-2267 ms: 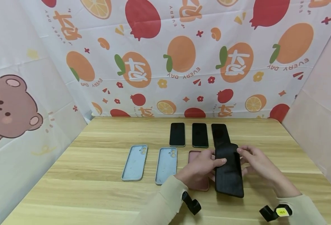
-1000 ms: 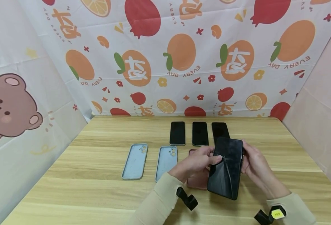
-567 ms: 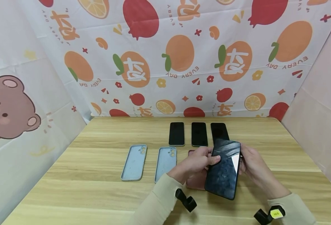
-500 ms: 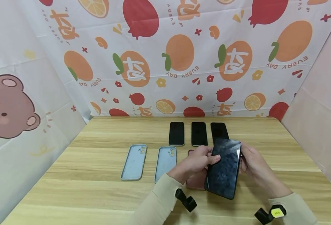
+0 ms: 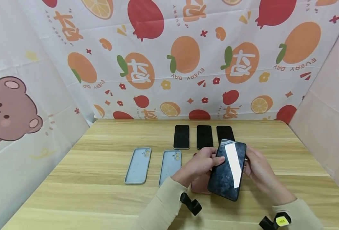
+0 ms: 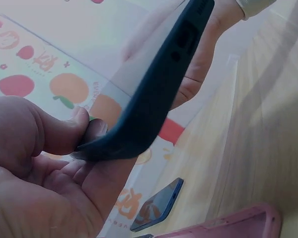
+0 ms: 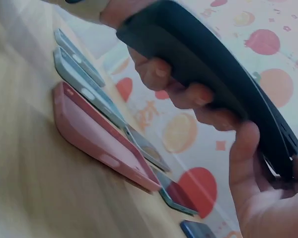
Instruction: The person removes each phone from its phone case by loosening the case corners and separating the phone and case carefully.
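Note:
In the head view both hands hold a smartphone (image 5: 225, 172) in a dark case (image 7: 188, 64), its glossy screen facing up and tilted above the table. My left hand (image 5: 201, 164) grips the left edge, thumb on the screen and fingers curled behind the case. My right hand (image 5: 260, 169) holds the upper right edge, partly hidden behind the phone. In the right wrist view, its thumb presses the case's back, and a gap shows between case and phone near that hand. A pink phone case (image 7: 104, 141) lies under the left hand, partly covered in the head view.
Two light blue phone cases (image 5: 137, 166) lie left of the hands on the wooden table (image 5: 86, 195). Three dark phones (image 5: 181, 137) stand in a row farther back; the held phone overlaps the rightmost phone (image 5: 225, 132). A fruit-print cloth (image 5: 158, 64) hangs behind the table.
The held phone has shifted slightly left and turned, so its screen now catches a bright reflection. My right hand has moved in closer around its upper right edge; the left hand keeps its grip.

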`<state>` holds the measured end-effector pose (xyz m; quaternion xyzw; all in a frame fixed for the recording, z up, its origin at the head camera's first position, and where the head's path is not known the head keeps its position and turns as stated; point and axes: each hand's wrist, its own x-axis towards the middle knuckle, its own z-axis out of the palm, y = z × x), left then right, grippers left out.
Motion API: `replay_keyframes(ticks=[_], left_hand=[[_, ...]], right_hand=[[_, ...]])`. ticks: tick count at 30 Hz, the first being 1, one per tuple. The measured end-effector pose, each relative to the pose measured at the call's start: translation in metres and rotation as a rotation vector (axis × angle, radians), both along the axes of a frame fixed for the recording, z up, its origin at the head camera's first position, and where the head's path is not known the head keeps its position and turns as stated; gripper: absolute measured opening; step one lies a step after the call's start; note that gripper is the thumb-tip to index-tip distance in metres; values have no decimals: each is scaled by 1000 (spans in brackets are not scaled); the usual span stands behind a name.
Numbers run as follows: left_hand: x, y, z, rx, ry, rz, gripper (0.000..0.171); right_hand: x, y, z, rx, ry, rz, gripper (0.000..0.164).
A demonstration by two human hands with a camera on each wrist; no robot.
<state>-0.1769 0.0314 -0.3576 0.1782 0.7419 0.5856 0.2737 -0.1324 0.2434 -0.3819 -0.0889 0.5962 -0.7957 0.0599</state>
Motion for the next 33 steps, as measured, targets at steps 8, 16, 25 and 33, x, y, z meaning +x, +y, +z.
replay_keyframes(ticks=[8, 16, 25, 33], left_hand=[[-6, -6, 1, 28, 5, 70, 33], [-11, -13, 3, 126, -38, 128, 32], [-16, -18, 3, 124, 13, 236, 22], [-19, -23, 4, 182, -58, 214, 28]], right_hand=[[2, -5, 0, -46, -36, 171, 34], [2, -5, 1, 102, -37, 320, 35], [3, -6, 5, 170, -30, 436, 35], [4, -12, 5, 137, 136, 491, 46]])
